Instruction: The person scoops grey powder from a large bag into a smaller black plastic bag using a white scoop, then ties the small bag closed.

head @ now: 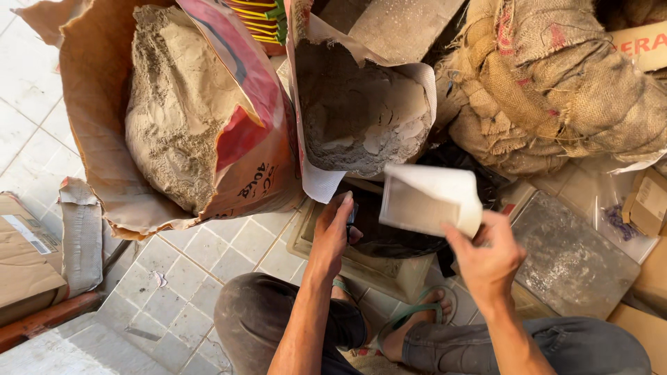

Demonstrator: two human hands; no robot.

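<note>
Knees in dusty grey trousers and feet in green sandals sit nearest, on pale square floor tiles. Left hand pinches the rim of a black bag, fingers closed on it; the bag rests on a low, grimy platform scale. Right hand grips a white rectangular scoop, tilted, just above the bag. Grey metal tray lies to the right. Behind the bag, an open paper sack of grey powder; left of it, a larger torn sack, powder heaped inside. Burlap sacks pile up far right. Flattened cardboard at far left.
</note>
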